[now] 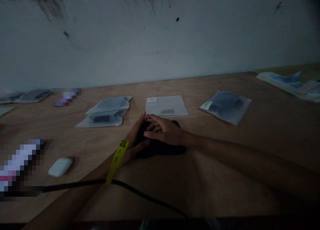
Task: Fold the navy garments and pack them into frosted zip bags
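A dark folded cloth lies on the wooden table in front of me, its exact kind hard to make out in the dim light. My left hand is wrapped round its left side, thumb on the near part and fingers reaching to the far edge. Across the top rests my right hand, fingers slightly bent and apart, its fingertips close to those of my left hand. Both hands cover part of the cloth. Just beyond it lies a flat frosted plastic bag with a small white label.
Two overlapping frosted bags lie left of centre, another labelled bag right. A white earbud case sits at left, near a black cable crossing the front. Plastic packaging lies far right. A wall closes the back.
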A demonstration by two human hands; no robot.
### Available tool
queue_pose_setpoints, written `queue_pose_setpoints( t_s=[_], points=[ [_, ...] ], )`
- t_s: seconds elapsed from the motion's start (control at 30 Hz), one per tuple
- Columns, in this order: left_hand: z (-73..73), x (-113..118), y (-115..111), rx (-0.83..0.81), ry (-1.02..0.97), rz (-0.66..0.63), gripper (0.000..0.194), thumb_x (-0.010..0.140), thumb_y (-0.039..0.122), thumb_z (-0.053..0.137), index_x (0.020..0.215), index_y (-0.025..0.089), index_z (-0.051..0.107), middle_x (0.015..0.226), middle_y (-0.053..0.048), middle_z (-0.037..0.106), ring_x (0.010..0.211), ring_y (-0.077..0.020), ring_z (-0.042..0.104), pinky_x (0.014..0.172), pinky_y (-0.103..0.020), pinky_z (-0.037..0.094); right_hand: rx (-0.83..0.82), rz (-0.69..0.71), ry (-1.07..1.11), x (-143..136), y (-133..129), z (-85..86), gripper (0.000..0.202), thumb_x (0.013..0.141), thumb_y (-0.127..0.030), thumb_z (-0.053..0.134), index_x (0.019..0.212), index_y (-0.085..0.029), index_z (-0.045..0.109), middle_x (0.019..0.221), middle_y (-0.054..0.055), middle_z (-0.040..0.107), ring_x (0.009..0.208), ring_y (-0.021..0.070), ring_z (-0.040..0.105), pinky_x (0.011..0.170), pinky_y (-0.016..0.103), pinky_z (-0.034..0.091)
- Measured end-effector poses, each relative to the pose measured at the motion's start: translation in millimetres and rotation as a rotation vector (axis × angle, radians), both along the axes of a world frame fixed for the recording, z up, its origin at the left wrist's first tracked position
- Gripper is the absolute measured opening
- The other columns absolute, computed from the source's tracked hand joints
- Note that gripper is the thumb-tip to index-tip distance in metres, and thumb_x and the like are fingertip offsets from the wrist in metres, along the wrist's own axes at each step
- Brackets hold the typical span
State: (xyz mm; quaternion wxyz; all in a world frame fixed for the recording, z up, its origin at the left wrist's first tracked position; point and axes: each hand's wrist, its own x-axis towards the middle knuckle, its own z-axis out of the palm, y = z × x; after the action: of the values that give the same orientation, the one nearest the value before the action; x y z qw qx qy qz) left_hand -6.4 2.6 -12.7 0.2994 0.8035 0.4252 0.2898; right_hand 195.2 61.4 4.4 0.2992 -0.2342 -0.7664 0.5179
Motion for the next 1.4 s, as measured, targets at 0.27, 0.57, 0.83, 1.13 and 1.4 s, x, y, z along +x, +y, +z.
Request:
queue_pose_setpoints(
  t_s=[0.27,0.57,0.83,1.13,1.4],
  points=[
    [10.4,-1,0,0.184,0.030,-0.052,0.050,0.094,0.035,0.043,0.143,0.024,0.047,0.160,-0.007,0.029,0.145,-0.0321,0.032,0.121,-0.054,0.027,0.845,0.001,-0.197,56,-23,-17.6,0.031,0.094,-0.030,0.055,0.121,-0.018,0.063,0.126,0.013,0.067,0.124,0.0286,0.059,0.106,0.052,0.047],
    [6.6,4,-4,0.314,0.374,-0.220,0.037,0.101,0.030,0.050,0.137,0.021,0.056,0.155,-0.010,0.039,0.143,-0.0281,0.039,0.117,-0.049,0.039,0.948,-0.158,-0.265,118,-24,-27.8,0.031,0.087,-0.017,0.057,0.116,-0.022,0.067,0.127,0.008,0.068,0.131,0.0276,0.054,0.112,0.054,0.043],
    [10.6,10,-4,0.682,0.350,-0.268,0.041,0.100,0.018,0.052,0.140,0.018,0.049,0.145,-0.013,0.052,0.141,-0.0259,0.041,0.116,-0.046,0.041,0.848,-0.263,-0.204,115,-17,-31.7,0.010,0.087,-0.018,0.062,0.096,-0.020,0.067,0.118,0.009,0.067,0.115,0.0250,0.059,0.098,0.047,0.052],
    [16.0,15,-12,0.581,0.299,-0.141,0.018,0.102,0.019,0.050,0.112,0.019,0.065,0.107,-0.003,0.070,0.113,-0.0168,0.062,0.108,-0.037,0.049,0.855,-0.205,-0.218,114,-19,-33.4,0.017,0.086,-0.014,0.061,0.102,-0.019,0.065,0.120,0.010,0.064,0.114,0.0240,0.057,0.099,0.046,0.050],
    [14.2,15,-4,0.738,0.369,-0.387,0.014,0.101,0.016,0.050,0.108,0.016,0.062,0.121,-0.010,0.070,0.120,-0.0229,0.062,0.111,-0.049,0.045,0.860,-0.206,-0.243,114,-19,-34.9,0.015,0.087,-0.015,0.060,0.101,-0.020,0.064,0.120,0.009,0.064,0.114,0.0239,0.057,0.099,0.045,0.050]
  ],
)
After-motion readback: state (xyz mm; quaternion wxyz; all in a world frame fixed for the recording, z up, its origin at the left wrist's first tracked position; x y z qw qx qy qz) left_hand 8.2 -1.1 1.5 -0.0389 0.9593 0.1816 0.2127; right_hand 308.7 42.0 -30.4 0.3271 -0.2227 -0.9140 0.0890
